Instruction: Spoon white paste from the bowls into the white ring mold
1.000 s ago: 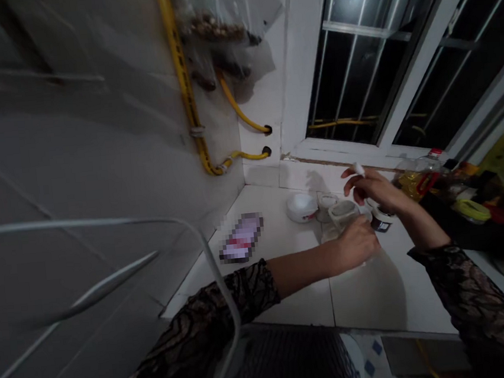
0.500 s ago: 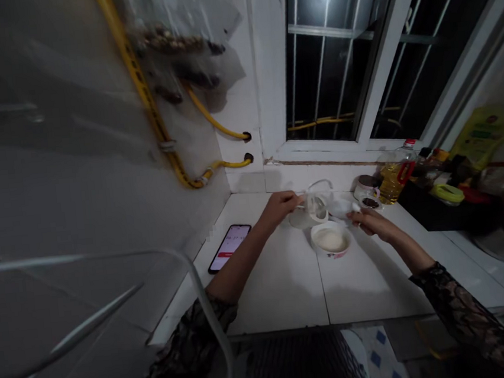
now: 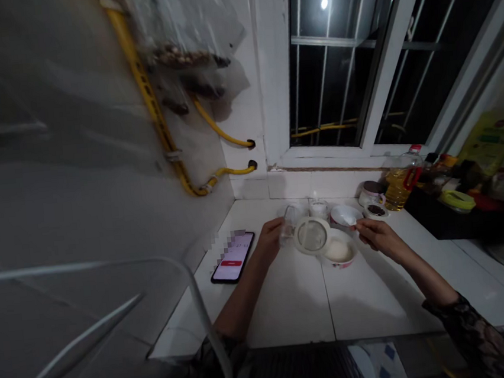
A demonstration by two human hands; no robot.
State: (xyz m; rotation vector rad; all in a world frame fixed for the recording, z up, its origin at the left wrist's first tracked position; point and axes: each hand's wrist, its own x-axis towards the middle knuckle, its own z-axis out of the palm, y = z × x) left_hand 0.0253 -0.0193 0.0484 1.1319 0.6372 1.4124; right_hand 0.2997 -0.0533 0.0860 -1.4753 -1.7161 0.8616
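Note:
My left hand (image 3: 271,240) is closed round the clear handle of a round sieve (image 3: 310,235). The sieve has a cream rim and grey mesh, and it is tilted with its round face toward me. Its right edge overlaps a white bowl (image 3: 340,252) that holds a pale powdery or grainy substance. My right hand (image 3: 376,236) pinches a white spoon (image 3: 354,223), whose end lies over a second white bowl (image 3: 342,213) behind the first. Whether anything is on the spoon is too dim to tell.
A phone (image 3: 233,258) lies on the white tiled counter (image 3: 285,304) at left. Behind the bowls stand a glass jar (image 3: 318,208), a dark-lidded jar (image 3: 370,192), a small dish of dark bits (image 3: 376,210) and an oil bottle (image 3: 400,183). A black box (image 3: 430,213) stands right.
My left hand has come down and toward me, turning the sieve so its round mesh face shows. My right hand stays beside the bowls with the spoon. The view has shifted slightly.

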